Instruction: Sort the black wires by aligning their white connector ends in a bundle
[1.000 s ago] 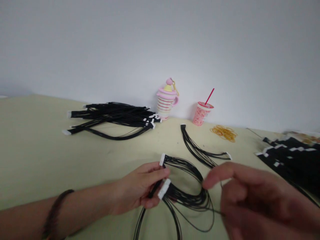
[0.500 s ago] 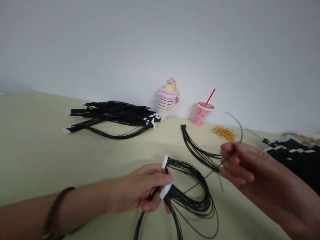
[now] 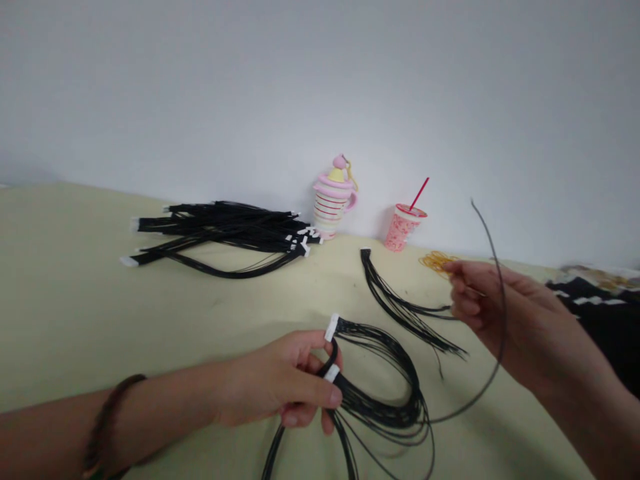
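My left hand (image 3: pixel 305 383) is closed around a looped black wire harness (image 3: pixel 410 360). Its white connectors, an upper one (image 3: pixel 332 327) and a lower one (image 3: pixel 331 373), show at my thumb and fingers. From the loop one loose black wire (image 3: pixel 501 320) curves up and passes in front of my right hand (image 3: pixel 487 293). That hand's thumb and fingertips are pinched together at the edge of a pile of yellow rubber bands (image 3: pixel 434 260); what lies between them is hidden. Close to its fingers is another harness (image 3: pixel 395 300), spread on the table.
A heap of black harnesses (image 3: pixel 225 230) with white connectors lies at the back left of the table (image 3: pixel 100 320). Against the wall stand a pink striped cup-shaped toy (image 3: pixel 330 203) and a pink cup with a straw (image 3: pixel 400 230). More black harnesses (image 3: pixel 600 327) are at the right.
My right hand has let go of the loose wire and moved back to the rubber bands. The wire has sprung into a wide curve. My left hand still grips the harness, its thumb slightly lower.
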Demonstrator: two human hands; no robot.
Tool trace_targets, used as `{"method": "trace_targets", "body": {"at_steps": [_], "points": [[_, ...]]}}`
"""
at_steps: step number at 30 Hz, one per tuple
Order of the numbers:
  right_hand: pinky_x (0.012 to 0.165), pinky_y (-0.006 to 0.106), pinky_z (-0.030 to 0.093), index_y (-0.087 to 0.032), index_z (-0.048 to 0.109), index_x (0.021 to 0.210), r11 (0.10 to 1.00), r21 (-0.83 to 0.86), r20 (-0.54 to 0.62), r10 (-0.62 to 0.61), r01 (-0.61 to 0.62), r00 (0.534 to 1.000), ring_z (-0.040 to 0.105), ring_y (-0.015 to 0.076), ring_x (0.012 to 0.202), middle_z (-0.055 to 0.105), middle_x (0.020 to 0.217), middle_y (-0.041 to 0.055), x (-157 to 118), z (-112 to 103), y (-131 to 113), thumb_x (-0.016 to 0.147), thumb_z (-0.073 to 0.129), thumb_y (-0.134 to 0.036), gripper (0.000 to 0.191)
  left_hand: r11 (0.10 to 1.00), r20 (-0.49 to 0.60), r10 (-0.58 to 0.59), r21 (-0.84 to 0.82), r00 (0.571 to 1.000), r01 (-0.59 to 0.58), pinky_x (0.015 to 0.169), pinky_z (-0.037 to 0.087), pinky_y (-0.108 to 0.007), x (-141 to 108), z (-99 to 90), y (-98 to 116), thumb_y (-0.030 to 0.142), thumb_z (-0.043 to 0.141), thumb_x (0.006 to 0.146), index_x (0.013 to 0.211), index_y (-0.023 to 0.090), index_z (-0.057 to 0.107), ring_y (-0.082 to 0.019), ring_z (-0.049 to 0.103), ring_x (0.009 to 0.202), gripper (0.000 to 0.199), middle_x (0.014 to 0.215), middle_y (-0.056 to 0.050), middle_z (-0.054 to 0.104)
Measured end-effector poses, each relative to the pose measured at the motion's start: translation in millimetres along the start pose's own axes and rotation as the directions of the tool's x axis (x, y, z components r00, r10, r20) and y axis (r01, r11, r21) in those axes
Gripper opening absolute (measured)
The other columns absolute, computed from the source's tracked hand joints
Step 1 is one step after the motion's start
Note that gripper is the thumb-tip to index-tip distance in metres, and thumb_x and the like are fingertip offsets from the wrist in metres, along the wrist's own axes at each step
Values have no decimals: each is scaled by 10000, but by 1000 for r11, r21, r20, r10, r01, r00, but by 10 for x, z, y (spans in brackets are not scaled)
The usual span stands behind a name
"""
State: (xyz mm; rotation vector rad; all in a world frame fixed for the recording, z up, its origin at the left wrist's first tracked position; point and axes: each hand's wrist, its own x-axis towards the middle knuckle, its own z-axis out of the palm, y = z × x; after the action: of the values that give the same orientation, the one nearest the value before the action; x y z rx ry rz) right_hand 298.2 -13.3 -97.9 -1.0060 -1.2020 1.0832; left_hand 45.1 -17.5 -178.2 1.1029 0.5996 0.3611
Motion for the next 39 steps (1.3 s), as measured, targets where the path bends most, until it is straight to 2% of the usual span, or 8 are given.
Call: {"method": "trace_targets", "body": {"at_steps": [6,13,15,18,21,23,30,39], "points": [[290,138,174,-129,617,924,914,-348,307,320,-207,896,338,14,304,627,801,80,-72,-39,144,790,569,-310,230,999,-9,8,-35,1000,-9,353,210,-136,13,1,-24,181,599,774,891,174,454,-15,324,356,186,625,2,604],[414,146,337,-183,550,1206,776,-630,736,581,37,347,438,64,447,591,703,8,-77,-212,-23,715,701,-409,562,996,-25,26,-81,999,-28,352,205,-148,31,9,-33,159,569,778,903,158,483,-29,346,372,151,620,-13,603],[453,179,373,-190,558,1210,847,-532,809,507,4,297,457,80,461,577,673,1,-90,-213,-26,720,698,-475,584,996,-30,15,-85,999,-18,352,208,-147,30,8,-31,160,570,777,903,157,487,-29,350,371,151,622,-13,606],[521,215,423,-227,687,911,981,-175,818,193,-85,541,481,88,493,548,627,-13,-81,-208,1,797,669,-398,206,997,-36,1,-75,999,-4,358,202,-146,27,5,-32,172,571,780,891,156,486,-26,347,373,141,621,-13,605],[470,134,417,-192,657,727,966,250,443,-50,-70,895,421,50,461,456,576,-42,18,-225,-15,814,666,-221,93,997,-26,1,-72,1000,-3,362,200,-149,27,-2,-38,207,591,773,888,167,467,-26,337,372,174,606,-6,599],[434,82,409,-149,646,766,925,379,178,-51,-20,983,410,32,466,437,604,-41,142,-278,-51,765,704,-158,59,998,-19,9,-67,1000,-11,359,192,-155,27,-4,-38,240,611,762,884,170,455,-24,328,365,210,603,3,590],[422,37,405,-66,665,855,970,242,-142,20,15,990,423,6,486,535,734,13,414,-407,74,669,742,-97,204,998,-41,45,-34,998,-47,345,211,-137,1,51,-15,300,645,722,1013,198,355,-37,330,343,424,513,74,510],[366,143,267,-127,551,602,937,-338,347,35,90,937,363,55,396,486,486,-18,-376,408,650,799,548,-208,214,999,-160,27,-26,987,-31,267,141,-131,63,107,-26,478,271,924,839,185,426,-42,250,263,343,483,-8,575]]}}
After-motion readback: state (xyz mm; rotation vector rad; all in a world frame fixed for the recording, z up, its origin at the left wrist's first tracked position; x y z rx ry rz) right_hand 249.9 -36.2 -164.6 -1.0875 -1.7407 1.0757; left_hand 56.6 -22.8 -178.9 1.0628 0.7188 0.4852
